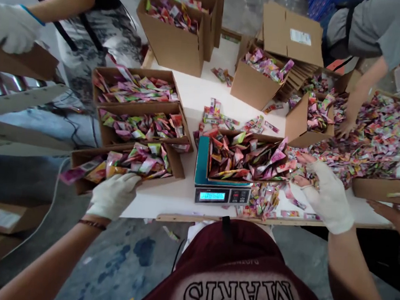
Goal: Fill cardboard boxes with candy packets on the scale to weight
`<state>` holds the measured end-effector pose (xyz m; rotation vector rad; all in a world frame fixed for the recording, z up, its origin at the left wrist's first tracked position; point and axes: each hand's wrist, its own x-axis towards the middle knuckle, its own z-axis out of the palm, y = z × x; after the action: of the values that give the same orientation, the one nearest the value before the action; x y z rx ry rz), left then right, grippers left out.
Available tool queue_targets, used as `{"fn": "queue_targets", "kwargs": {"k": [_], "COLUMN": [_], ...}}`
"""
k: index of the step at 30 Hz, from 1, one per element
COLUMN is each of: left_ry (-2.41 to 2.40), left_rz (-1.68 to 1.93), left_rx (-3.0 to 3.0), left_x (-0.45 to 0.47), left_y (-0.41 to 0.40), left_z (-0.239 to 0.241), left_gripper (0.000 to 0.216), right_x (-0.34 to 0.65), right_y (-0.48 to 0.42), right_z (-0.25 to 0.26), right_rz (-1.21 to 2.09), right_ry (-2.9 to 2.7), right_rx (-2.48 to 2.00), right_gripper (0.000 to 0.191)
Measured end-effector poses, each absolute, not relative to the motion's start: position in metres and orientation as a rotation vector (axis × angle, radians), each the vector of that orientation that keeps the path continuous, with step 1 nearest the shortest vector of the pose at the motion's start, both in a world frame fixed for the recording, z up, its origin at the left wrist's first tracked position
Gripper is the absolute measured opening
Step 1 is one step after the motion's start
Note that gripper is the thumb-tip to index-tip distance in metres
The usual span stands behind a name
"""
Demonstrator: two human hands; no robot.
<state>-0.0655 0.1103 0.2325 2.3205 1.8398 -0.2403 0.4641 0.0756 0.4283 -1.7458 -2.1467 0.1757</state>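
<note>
While the white-gloved left hand rested curled fingers against the front edge of an open brown cardboard box left of centre, the white-gloved right hand, fingertips bare, hung loosely bent beside a second open brown cardboard box in mid-frame; whether either hand clasped a packet could not be told. That second box sat on a flat, teal-topped electronic scale with a lit blue display. A true reading probably called for fingers clear of its walls, better centring, since it seemed to overhang rightward, and a pause while the digits settled. The slim, glossy, pink-and-green packets looked crinkly and slippery, the cardboard stiff and straight-sided, the white table smooth.
</note>
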Motion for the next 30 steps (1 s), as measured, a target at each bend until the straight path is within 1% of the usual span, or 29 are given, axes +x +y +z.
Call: {"fn": "queue_targets", "kwargs": {"k": [5,11,14,16,17,20,21,22,24,25,27,30], "left_ry": [1.822,1.822,1.817,1.790,1.788,1.821,1.832,1.832,1.855,1.884,1.936,1.969], "left_rz": [-0.206,-0.138,-0.096,-0.007,0.074,0.340,0.375,0.368,0.291,0.240,0.178,0.089], "left_rx": [2.322,2.292,2.276,2.289,2.307,2.376,2.387,2.388,2.327,2.272,2.137,1.929], "left_x": [-0.063,-0.078,-0.077,-0.067,-0.060,-0.036,-0.027,-0.020,-0.006,0.000,0.009,0.021], "left_y": [0.152,0.236,0.271,0.280,0.278,0.252,0.238,0.221,0.186,0.167,0.130,0.074], "left_z": [0.228,0.232,0.239,0.245,0.248,0.250,0.247,0.242,0.227,0.217,0.194,0.164], "left_gripper": [0.043,0.048,0.052,0.055,0.055,0.054,0.055,0.056,0.051,0.049,0.047,0.043], "right_x": [0.464,0.430,0.411,0.398,0.391,0.369,0.362,0.355,0.345,0.342,0.343,0.359], "right_y": [0.062,0.065,0.077,0.089,0.096,0.122,0.132,0.142,0.159,0.166,0.172,0.165], "right_z": [0.415,0.418,0.419,0.411,0.405,0.377,0.367,0.358,0.347,0.345,0.350,0.375], "right_rz": [0.198,0.156,0.190,0.254,0.306,0.528,0.610,0.692,0.818,0.852,0.862,0.784], "right_ry": [-2.195,-2.229,-2.269,-2.298,-2.316,-2.371,-2.388,-2.407,-2.446,-2.464,-2.487,-2.417], "right_rx": [-1.822,-1.694,-1.607,-1.555,-1.542,-1.555,-1.557,-1.548,-1.506,-1.477,-1.423,-1.309], "right_gripper": [0.051,0.051,0.051,0.053,0.057,0.075,0.076,0.070,0.047,0.039,0.035,0.029]}}
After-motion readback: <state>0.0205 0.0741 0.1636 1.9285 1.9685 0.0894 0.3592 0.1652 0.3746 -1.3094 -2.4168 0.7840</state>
